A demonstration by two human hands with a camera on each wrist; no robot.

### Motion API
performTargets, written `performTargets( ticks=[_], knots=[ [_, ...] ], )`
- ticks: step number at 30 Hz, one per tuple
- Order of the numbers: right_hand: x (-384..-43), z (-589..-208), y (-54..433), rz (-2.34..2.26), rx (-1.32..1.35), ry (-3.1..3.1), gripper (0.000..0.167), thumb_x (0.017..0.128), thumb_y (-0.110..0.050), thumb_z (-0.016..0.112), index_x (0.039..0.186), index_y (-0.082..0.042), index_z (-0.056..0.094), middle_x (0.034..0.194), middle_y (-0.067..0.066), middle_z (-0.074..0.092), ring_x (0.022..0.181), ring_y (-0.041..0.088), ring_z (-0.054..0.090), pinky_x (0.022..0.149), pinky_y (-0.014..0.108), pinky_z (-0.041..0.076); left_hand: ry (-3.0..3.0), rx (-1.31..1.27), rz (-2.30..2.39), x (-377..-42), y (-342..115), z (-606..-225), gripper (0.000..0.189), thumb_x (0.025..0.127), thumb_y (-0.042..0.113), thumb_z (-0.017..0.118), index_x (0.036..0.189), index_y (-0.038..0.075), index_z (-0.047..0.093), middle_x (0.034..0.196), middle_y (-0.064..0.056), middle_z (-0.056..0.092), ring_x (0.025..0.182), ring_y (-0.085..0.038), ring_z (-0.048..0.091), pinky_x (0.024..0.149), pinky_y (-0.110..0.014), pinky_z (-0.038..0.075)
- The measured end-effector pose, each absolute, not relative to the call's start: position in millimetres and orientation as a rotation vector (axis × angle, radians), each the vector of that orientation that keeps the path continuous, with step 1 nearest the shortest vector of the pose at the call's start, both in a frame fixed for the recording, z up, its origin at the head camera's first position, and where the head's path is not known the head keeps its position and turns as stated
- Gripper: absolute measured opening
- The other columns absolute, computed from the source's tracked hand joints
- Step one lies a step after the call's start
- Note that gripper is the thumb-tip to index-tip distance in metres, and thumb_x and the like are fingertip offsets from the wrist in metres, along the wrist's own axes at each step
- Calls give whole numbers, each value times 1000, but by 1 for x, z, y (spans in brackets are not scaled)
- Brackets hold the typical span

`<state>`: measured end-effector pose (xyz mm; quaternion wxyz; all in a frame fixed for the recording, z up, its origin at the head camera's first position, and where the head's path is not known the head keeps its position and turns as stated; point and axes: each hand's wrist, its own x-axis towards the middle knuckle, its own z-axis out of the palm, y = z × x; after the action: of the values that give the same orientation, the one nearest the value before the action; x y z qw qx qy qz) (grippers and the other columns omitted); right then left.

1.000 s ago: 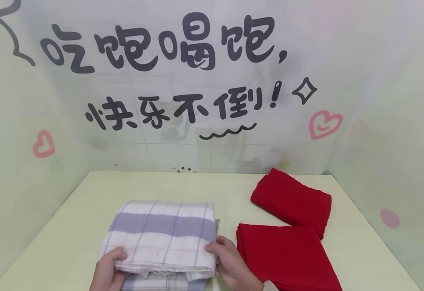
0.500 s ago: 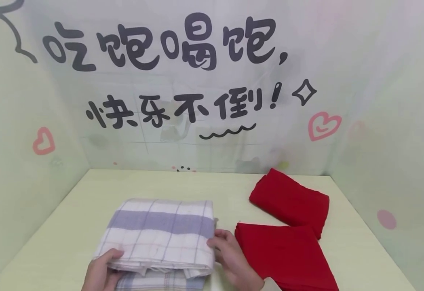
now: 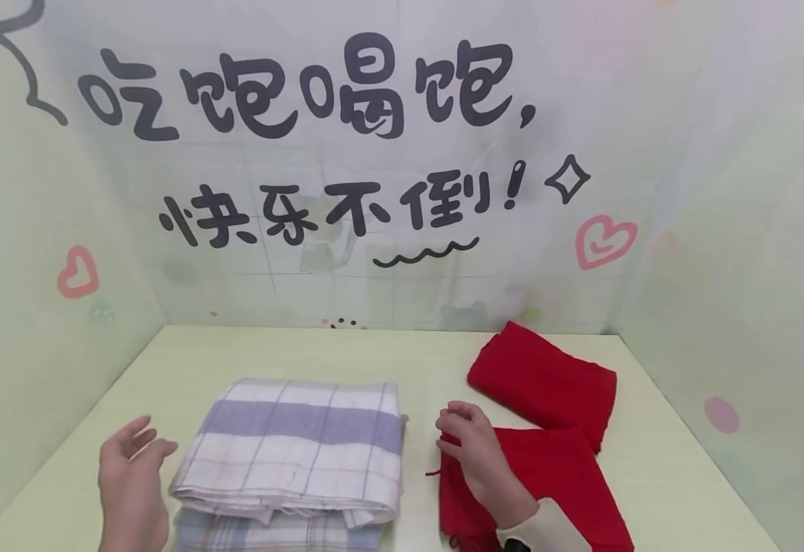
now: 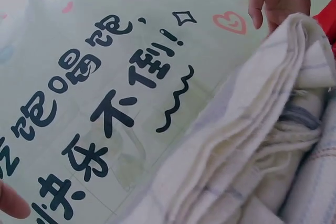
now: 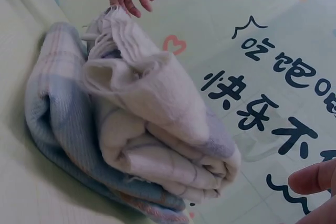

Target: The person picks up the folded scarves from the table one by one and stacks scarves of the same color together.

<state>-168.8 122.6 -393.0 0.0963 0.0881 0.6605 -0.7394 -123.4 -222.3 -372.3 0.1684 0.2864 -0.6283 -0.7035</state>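
The white checked cloth (image 3: 298, 441) hides most of the blue checked cloth (image 3: 264, 533) under it, and the head view cuts off the blue one's near edge. In the left wrist view, only a fingertip of the left hand (image 3: 132, 487) pokes in, and the right wrist view shows just a bit of the right hand (image 3: 480, 460). A dark thing by the cream sleeve (image 3: 548, 527) is too cut off to name.

The white checked cloth sits between the two hands, and neither one holds it. The left hand is just to its left, with fingers loosely bent and a gap by the thumb. The right hand is to its right, fingers bent and empty, covering part of the near red cloth (image 3: 567, 491). I can't tell if it touches that red cloth. The far red cloth (image 3: 546, 383) lies farther back, to the right of the white checked cloth.

Under the white checked cloth's pile is a pale table (image 3: 429, 368). Behind it stands a pale wall (image 3: 236, 299) with big black writing (image 3: 360, 215)
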Motion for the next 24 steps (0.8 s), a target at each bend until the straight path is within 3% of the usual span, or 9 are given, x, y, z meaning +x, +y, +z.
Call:
performTargets(
  ticks=[7,11,15,19,24],
  knots=[
    [-170,-387,143,-2197,318,2024,58,87,-14,63,133,2,31,130,19,42,114,29,48,98,42,48,-1948,596,-2111,-145,-199,-358,39,94,0,40,114,34,36,113,10,33,100,-1,40,83,-7,38],
    [-170,-386,153,-2208,303,2066,54,89,-15,60,132,1,31,129,18,43,112,28,48,95,39,49,-1988,505,-2166,-154,-181,-355,41,93,-1,39,122,28,37,117,7,33,99,-2,42,82,-8,41],
    [-173,-385,166,-2226,335,2101,49,92,-16,57,131,1,32,122,14,46,110,27,48,93,36,49,-2102,398,-2165,-164,-156,-350,50,93,1,38,141,11,30,130,-2,32,96,0,45,82,-10,42],
    [-178,-385,183,-2224,388,2115,49,94,-18,55,132,1,31,120,11,46,110,26,48,93,35,48,-2224,270,-2154,-176,-127,-343,58,92,1,37,146,-1,18,141,-19,26,110,-15,44,94,-24,41],
    [-185,-384,204,-2199,439,2124,53,96,-18,53,137,3,26,130,17,41,119,32,44,101,40,45,-2277,177,-2206,-195,-93,-332,60,88,1,38,145,-4,20,142,-25,24,121,-34,38,106,-48,34]
  ],
)
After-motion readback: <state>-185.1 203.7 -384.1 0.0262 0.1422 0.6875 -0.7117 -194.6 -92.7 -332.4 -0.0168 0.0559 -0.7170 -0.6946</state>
